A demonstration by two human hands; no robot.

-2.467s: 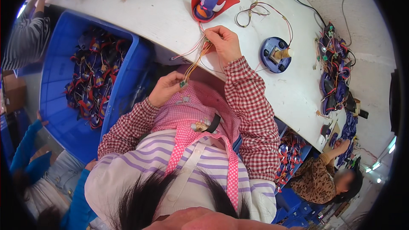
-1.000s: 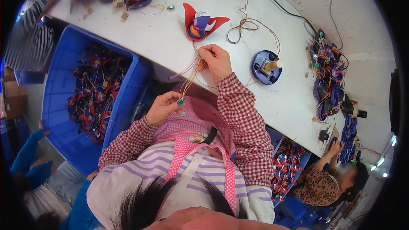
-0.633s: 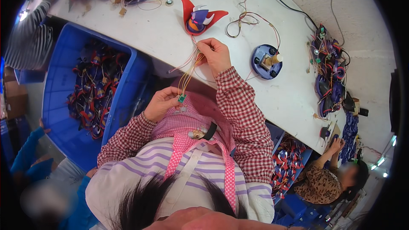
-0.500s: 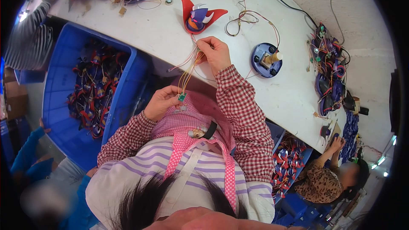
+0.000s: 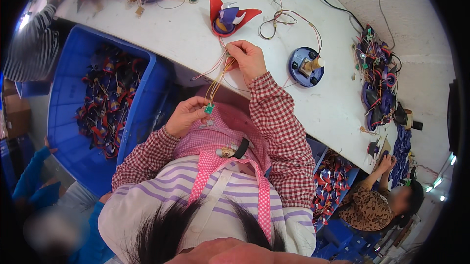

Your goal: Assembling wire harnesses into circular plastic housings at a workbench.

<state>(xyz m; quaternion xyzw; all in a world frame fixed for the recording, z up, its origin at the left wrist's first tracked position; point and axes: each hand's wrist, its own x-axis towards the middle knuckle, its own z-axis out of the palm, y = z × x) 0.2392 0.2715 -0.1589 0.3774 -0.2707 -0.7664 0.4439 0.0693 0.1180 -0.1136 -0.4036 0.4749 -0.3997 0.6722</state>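
Between the fingertips of my left hand (image 5: 186, 116) is a small green circuit board (image 5: 209, 109), held over my lap off the table's edge. Thin yellow and brown wires (image 5: 214, 87) run from it up to my right hand (image 5: 246, 61). My right hand pinches those wires at the near edge of the white table. Just beyond it a toy figure part (image 5: 227, 18) in purple, with a red collar and white horns, lies on the table, its wires leading to my right fingers. Loose pink wire ends (image 5: 198, 76) hang to the left of the bundle.
A round blue base (image 5: 307, 67) with a tan knob is cabled on the table to the right. A blue bin (image 5: 137, 97) of wired toy parts stands at left. More parts (image 5: 377, 78) line the right edge. Other people work at left and lower right.
My hands have barely moved, and the board is turned slightly in my left fingers. The toy figure part is tilted a little differently.
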